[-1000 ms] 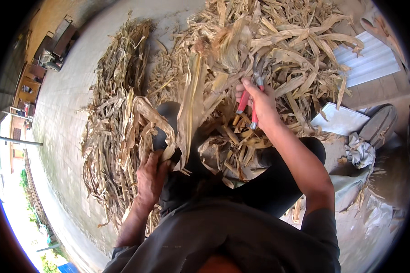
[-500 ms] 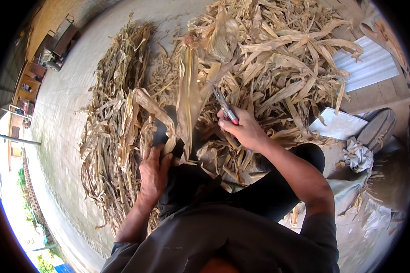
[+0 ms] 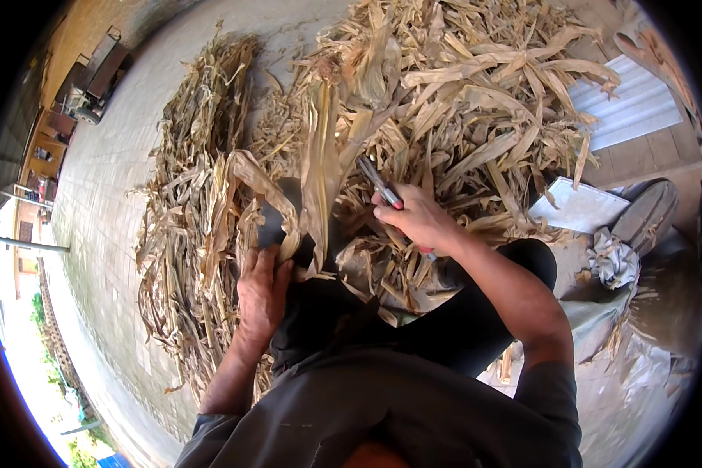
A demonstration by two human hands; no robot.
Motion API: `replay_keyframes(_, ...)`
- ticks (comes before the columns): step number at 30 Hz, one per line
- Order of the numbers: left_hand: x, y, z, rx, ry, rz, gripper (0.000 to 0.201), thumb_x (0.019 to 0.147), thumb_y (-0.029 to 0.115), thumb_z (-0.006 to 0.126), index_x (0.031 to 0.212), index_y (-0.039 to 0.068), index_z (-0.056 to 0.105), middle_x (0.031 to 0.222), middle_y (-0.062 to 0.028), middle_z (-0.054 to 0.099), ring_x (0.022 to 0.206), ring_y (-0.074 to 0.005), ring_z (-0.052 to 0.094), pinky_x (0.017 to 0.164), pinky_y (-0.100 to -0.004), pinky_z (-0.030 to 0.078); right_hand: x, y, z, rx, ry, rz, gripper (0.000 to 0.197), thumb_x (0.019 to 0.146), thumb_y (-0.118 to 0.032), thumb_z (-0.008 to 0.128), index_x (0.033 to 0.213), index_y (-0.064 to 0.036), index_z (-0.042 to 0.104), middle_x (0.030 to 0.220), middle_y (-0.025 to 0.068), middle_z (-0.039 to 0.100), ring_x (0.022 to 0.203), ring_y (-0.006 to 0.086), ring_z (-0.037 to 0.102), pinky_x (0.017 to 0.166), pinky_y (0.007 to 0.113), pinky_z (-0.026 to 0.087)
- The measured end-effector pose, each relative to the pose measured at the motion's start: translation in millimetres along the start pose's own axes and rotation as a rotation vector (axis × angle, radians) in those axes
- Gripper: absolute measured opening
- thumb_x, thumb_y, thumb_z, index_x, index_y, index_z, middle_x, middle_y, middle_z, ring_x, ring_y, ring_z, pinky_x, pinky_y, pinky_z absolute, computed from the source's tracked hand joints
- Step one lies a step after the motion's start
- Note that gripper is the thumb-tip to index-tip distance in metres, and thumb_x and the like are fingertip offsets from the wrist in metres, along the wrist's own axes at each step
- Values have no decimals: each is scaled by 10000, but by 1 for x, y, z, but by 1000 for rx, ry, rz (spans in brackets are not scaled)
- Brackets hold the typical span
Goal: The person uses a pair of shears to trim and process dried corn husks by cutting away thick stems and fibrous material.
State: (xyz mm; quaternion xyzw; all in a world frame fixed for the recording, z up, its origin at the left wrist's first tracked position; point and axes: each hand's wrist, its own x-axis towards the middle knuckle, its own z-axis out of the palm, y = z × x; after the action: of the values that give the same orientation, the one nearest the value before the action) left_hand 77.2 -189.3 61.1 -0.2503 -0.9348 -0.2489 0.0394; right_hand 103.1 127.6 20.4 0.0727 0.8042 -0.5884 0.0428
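My left hand [image 3: 264, 290] is closed around the lower part of a dry corn stalk [image 3: 308, 274], whose leaves hang over my left knee. One broad, tan leaf [image 3: 320, 156] stands out from it, and a dry husk [image 3: 376, 74] with brown silk lies at the far end. In my right hand [image 3: 423, 218], fingers wrapped round its handles, is a plier-like hand tool [image 3: 378, 181] with slim metal jaws and red grips. Its jaws point up and left, close to the leaf. Whether the jaws touch anything is unclear.
A long bundle of dry stalks [image 3: 203, 195] lies along my left side. Ahead and right spreads a heap of loose husks and leaves [image 3: 483, 101]. Corrugated sheet [image 3: 624, 101], a white board [image 3: 577, 204] and crumpled plastic [image 3: 615, 257] are at right. A cart [image 3: 97, 74] stands far left.
The tool in my right hand has drawn slightly back, and its jaws, apart before, look closer together. My left hand keeps its grip on the stalk.
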Motion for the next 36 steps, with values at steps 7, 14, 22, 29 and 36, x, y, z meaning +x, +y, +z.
replay_keyframes(7, -1, -4, 7, 60, 11, -25, 296, 948, 149, 706, 1206, 31, 622, 1033, -218, 616, 895, -445, 642, 755, -506, 528, -5, -13, -6, 66, -23, 27, 250, 944, -236, 677, 1059, -17, 639, 812, 44, 594, 745, 175, 573, 725, 336, 461)
replay_keyframes(14, -3, -1, 11, 78, 19, 0, 301, 940, 141, 712, 1208, 34, 624, 1027, -216, 619, 899, -441, 645, 757, -500, 540, -2, -3, -2, 56, -39, 22, 213, 949, -225, 663, 1007, -27, 610, 780, 30, 584, 742, 186, 579, 713, 352, 451)
replay_keyframes(22, -3, -3, 13, 62, 16, 10, 298, 943, 137, 707, 1204, 16, 630, 1028, -226, 621, 893, -443, 644, 748, -495, 538, 0, 4, 0, 112, -83, 92, 186, 967, -221, 621, 969, -46, 556, 625, 35, 490, 397, 186, 499, 458, 389, 422)
replay_keyframes(29, 1, 2, 7, 74, -41, 16, 275, 945, 124, 701, 1189, 18, 632, 995, -215, 610, 851, -430, 644, 715, -483, 536, 3, 9, 1, 106, -63, 75, 195, 967, -227, 617, 966, -44, 551, 616, 41, 507, 347, 194, 481, 442, 398, 425)
replay_keyframes(36, 5, -2, 5, 68, -48, 99, 236, 950, 107, 683, 1159, 15, 627, 982, -214, 606, 854, -438, 635, 728, -487, 530, 8, 24, 6, 142, -73, 95, 241, 953, -269, 629, 973, -36, 570, 669, 64, 579, 351, 215, 509, 454, 398, 437)
